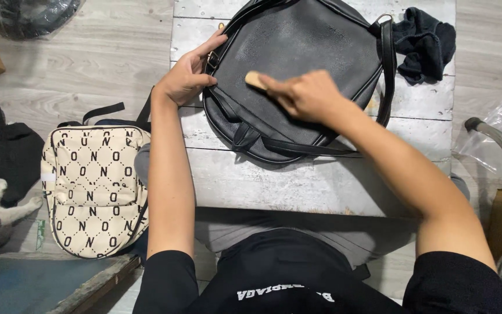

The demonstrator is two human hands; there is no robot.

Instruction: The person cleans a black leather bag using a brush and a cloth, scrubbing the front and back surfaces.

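1. head view: the black leather bag lies flat on the worn white table. the left hand presses its edge, fingers curled on the rim by the buckle. the right hand is closed around a small wooden-handled brush set on the leather.
2. judged best: short, even strokes, with the left hand bracing the bag.
3. hidden: the bristles are under the fingers; the bag's top is cut off; the dark cloth is bunched and unclear.
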